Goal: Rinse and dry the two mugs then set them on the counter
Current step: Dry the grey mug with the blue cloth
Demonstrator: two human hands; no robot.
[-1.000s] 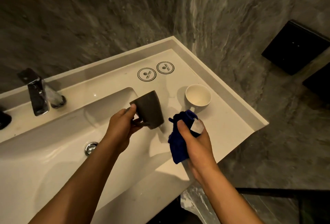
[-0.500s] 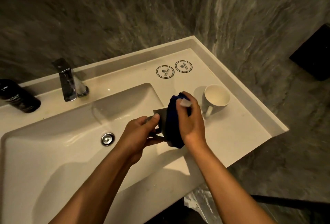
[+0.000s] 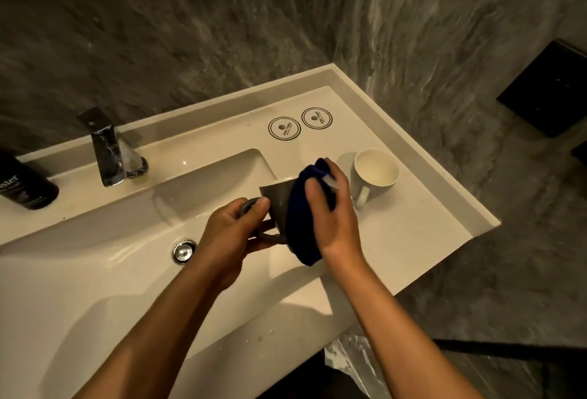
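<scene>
My left hand [image 3: 232, 233] grips a grey mug [image 3: 277, 197] by its handle, holding it above the right edge of the basin. My right hand [image 3: 330, 208] presses a dark blue cloth [image 3: 301, 224] against the mug's side, covering most of it. A second grey mug [image 3: 374, 176] with a white inside stands upright on the white counter [image 3: 422, 227], just right of my right hand, its handle facing me.
A chrome tap [image 3: 108, 150] stands behind the basin, whose drain [image 3: 183, 251] lies left of my left hand. A black bottle [image 3: 23, 187] is at the far left. Two round coasters [image 3: 298, 123] lie at the counter's back. Grey stone walls close in behind and right.
A second ago the cloth was held apart from the mug. My right hand then brought it onto the mug, where it stays wrapped over the side.
</scene>
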